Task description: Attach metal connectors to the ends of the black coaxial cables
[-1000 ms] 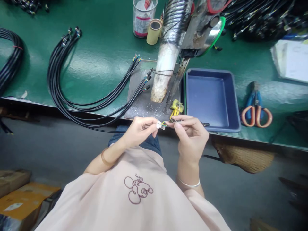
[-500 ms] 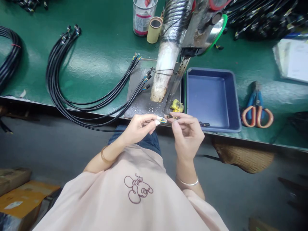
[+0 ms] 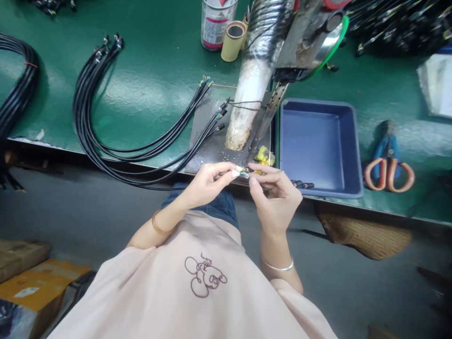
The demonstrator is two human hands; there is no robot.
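My left hand (image 3: 208, 183) and my right hand (image 3: 273, 195) meet at the front edge of the green bench. The left hand's fingers pinch the stripped end of a black cable (image 3: 242, 174), where short coloured wire tips show. The right hand's fingers are closed around a small dark part (image 3: 300, 184) that sticks out to the right, and its fingertips touch the wire tips. Just beyond the hands lie a grey metal plate (image 3: 208, 146) and a small yellow piece (image 3: 263, 154), under a foil-wrapped machine arm (image 3: 252, 80).
A bundle of black cables (image 3: 106, 117) curves over the bench at the left. A blue tray (image 3: 314, 146) sits right of the plate, orange-handled scissors (image 3: 388, 165) further right. A jar (image 3: 215, 23) and a tape roll (image 3: 233, 42) stand behind. Cardboard boxes (image 3: 24, 282) lie on the floor.
Both hands have moved slightly forward toward the plate, and their fingertips have closed in on the wire tips. The view has shifted a little.
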